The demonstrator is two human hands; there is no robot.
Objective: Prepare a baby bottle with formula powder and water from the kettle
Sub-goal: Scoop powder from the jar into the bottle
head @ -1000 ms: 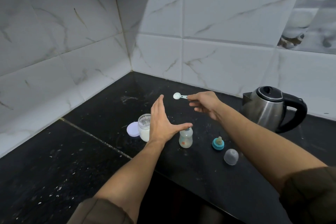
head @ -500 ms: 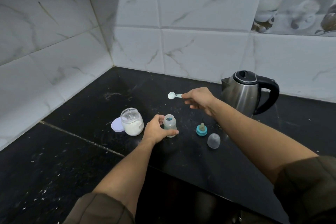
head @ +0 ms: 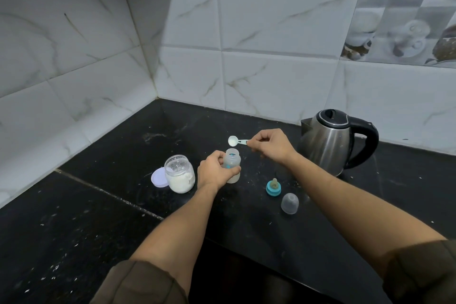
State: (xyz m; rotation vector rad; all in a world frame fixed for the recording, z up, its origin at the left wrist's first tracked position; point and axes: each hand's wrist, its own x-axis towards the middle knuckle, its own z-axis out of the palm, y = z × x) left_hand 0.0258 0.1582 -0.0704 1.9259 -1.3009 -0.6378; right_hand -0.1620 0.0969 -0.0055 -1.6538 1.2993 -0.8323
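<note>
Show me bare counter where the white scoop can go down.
Bare black counter lies in front of the glass powder jar, and behind it toward the tiled corner. Crowded: between the clear baby bottle and steel kettle, where the teal nipple ring and clear cap sit.

black stone countertop (head: 98, 229), white specks all over, pale seam (head: 111, 195) running from left edge toward front edge. mid-counter: open glass jar (head: 179, 175), part filled with white powder, its lilac lid (head: 159, 177) flat and touching on the left. baby bottle (head: 233, 158) upright just right of jar. teal teat ring (head: 273, 187) and clear cap (head: 290, 203) nearer front edge. steel kettle (head: 330, 140) by back edge.
</note>
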